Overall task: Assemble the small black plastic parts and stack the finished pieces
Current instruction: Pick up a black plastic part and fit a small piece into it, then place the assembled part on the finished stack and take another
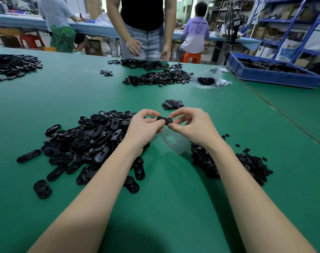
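Both my hands hold one small black oval part (164, 120) above the green table (173, 189). My left hand (143, 127) pinches its left end between thumb and fingers. My right hand (190, 125) pinches its right end the same way. A big heap of black oval shells (86, 143) lies under and left of my left forearm. A heap of smaller black pieces (247, 165) lies to the right of my right wrist. A small stack of finished pieces (172, 104) sits just beyond my hands.
More black part piles lie at the far centre (159, 77) and far left (13, 65). A clear plastic bag (210, 79) and a blue bin (272, 72) of parts sit at the far right. A person (142, 26) stands at the table's far edge.
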`<control>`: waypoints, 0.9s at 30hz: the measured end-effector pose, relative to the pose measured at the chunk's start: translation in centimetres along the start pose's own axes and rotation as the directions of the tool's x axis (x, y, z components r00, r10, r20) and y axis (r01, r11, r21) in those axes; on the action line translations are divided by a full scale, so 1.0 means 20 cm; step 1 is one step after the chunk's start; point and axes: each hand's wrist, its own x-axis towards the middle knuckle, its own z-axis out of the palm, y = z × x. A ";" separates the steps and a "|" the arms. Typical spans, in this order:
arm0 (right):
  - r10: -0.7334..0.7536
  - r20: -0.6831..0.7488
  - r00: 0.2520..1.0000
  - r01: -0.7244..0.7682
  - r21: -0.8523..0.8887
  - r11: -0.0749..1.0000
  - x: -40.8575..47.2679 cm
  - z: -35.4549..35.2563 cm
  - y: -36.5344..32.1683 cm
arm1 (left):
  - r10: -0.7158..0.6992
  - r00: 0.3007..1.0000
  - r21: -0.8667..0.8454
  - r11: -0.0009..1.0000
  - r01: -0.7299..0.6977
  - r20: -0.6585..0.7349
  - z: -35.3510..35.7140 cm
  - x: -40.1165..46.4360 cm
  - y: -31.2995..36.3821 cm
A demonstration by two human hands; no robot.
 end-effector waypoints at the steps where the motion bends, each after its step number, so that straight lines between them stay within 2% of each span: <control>1: 0.018 -0.007 1.000 -0.018 0.000 1.000 0.00 0.01 0.01 | 0.003 1.000 -0.011 1.000 -0.003 -0.001 0.00 0.00 0.00; 4: 0.100 -0.056 0.993 -0.101 -0.006 0.995 0.01 0.01 0.05 | 0.033 0.999 0.029 0.999 -0.033 -0.001 0.01 0.01 0.00; 8: 0.217 -0.207 0.954 -0.229 -0.035 0.973 0.07 0.01 0.10 | 0.010 1.000 0.119 0.993 -0.012 0.018 0.02 0.00 -0.01; 12: 0.340 -0.272 0.900 -0.364 -0.040 0.931 0.25 0.02 0.11 | -0.014 0.986 0.287 0.957 -0.036 0.168 0.03 -0.01 -0.02; 14: 0.343 -0.289 0.894 -0.381 -0.087 0.920 0.35 0.04 0.12 | 0.002 0.969 0.428 0.897 -0.111 0.248 0.04 -0.02 -0.03; 17: 0.329 -0.308 0.893 -0.397 -0.190 0.898 0.48 0.09 0.14 | 0.027 0.961 0.554 0.813 -0.181 0.274 0.04 -0.01 -0.04; 22: 0.295 -0.331 0.896 -0.397 -0.301 0.867 0.58 0.15 0.18 | 0.018 0.960 0.525 0.834 -0.169 0.281 0.03 -0.01 -0.05; 27: 0.249 -0.343 0.906 -0.365 -0.334 0.869 0.61 0.18 0.20 | 0.005 0.956 0.497 0.853 -0.158 0.295 0.03 0.00 -0.05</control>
